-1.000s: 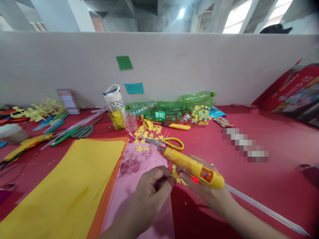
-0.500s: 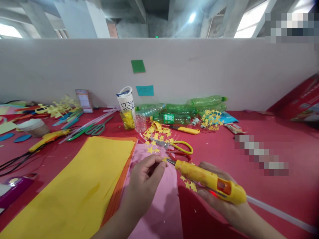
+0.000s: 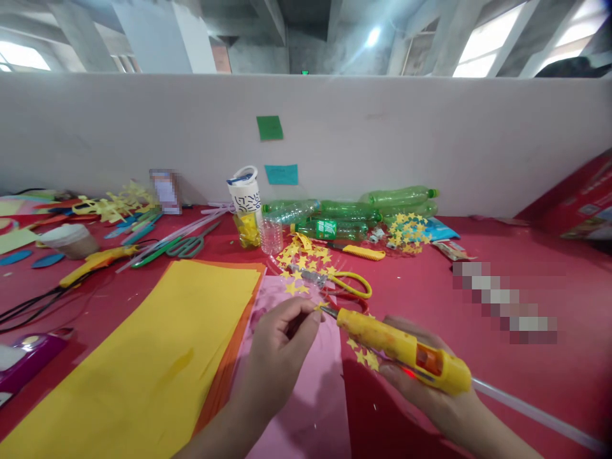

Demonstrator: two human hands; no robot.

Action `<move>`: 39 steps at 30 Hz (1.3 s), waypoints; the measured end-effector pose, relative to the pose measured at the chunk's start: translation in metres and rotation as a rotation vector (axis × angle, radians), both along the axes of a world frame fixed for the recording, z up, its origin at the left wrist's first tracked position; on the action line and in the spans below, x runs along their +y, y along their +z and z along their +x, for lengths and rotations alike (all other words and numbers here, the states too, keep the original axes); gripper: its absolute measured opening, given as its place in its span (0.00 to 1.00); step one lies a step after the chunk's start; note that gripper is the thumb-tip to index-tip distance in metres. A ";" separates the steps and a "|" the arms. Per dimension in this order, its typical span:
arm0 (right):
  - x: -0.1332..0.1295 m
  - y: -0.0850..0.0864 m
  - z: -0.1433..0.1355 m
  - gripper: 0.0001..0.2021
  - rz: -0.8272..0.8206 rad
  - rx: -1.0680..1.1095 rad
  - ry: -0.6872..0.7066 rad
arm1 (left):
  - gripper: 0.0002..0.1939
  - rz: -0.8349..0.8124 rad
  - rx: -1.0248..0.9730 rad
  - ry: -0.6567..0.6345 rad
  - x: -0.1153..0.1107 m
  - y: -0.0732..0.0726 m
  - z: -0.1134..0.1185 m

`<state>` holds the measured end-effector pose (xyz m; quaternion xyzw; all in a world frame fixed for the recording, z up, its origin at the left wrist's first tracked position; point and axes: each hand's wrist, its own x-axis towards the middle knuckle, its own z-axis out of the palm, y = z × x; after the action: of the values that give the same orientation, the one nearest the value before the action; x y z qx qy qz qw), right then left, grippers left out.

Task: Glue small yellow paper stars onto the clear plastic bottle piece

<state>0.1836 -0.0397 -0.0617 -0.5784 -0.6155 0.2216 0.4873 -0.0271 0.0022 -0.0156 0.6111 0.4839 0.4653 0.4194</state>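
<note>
Between the thumb and forefinger of my left hand point(image 3: 287, 344) is pinched a small yellow paper star point(image 3: 321, 306). My right hand point(image 3: 425, 382) is wrapped round a yellow hot glue gun point(image 3: 401, 347), whose metal nozzle points left and meets the star or sits right at it. A clear glue stick point(image 3: 530, 411) trails from the back of the gun. Under my left hand lies pink paper point(image 3: 306, 395). Scissors with yellow and red handles point(image 3: 352, 282) lie just beyond the nozzle, beside a scatter of yellow stars point(image 3: 306, 255). A few more stars point(image 3: 366, 358) rest below the gun.
Yellow sheets point(image 3: 157, 338) over orange ones lie at the left. Green plastic bottles point(image 3: 344, 210), a patterned cup point(image 3: 246, 194) and a yellow-handled cutter point(image 3: 363, 252) stand or lie farther back. A second glue gun point(image 3: 90, 268) and grey scissors point(image 3: 191, 243) are at the left.
The whole view has shifted slightly. Both hands, the star and the glue gun keep nearly the same positions relative to each other.
</note>
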 end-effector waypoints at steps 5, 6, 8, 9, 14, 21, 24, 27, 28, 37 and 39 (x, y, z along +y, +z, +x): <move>0.003 -0.002 0.006 0.24 0.019 -0.020 0.036 | 0.09 0.011 -0.009 -0.001 0.000 0.000 0.000; 0.004 -0.003 0.008 0.24 0.021 -0.039 0.057 | 0.09 0.012 -0.007 -0.001 0.000 0.000 0.000; 0.004 -0.004 0.009 0.22 0.025 -0.073 0.073 | 0.09 0.014 -0.003 0.001 0.001 0.000 0.000; 0.004 -0.003 0.009 0.21 0.025 -0.081 0.064 | 0.09 0.015 -0.001 0.003 0.001 0.000 0.001; 0.003 0.001 0.002 0.21 0.047 -0.053 0.001 | 0.10 0.023 0.010 0.001 0.000 0.002 0.001; 0.004 -0.004 0.009 0.21 0.077 -0.158 0.032 | 0.10 0.077 0.057 0.001 0.000 0.000 0.000; 0.009 0.010 0.006 0.17 0.132 -0.246 0.058 | 0.09 0.206 0.189 0.023 0.000 -0.002 -0.002; 0.017 0.034 -0.001 0.08 0.178 -0.392 0.307 | 0.06 0.446 0.365 0.020 -0.001 -0.005 -0.004; 0.019 0.041 -0.002 0.10 0.205 -0.431 0.367 | 0.06 0.508 0.401 0.007 -0.002 -0.005 -0.005; 0.062 0.039 0.055 0.05 0.029 -0.598 0.258 | 0.07 0.297 0.251 -0.017 0.001 -0.005 -0.005; 0.076 0.027 0.068 0.15 -0.071 -0.674 0.334 | 0.07 0.285 0.245 -0.027 0.001 -0.007 -0.003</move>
<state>0.2511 0.0366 -0.0348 -0.5272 -0.8190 0.1164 0.1943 -0.0304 0.0028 -0.0221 0.7227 0.4523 0.4457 0.2729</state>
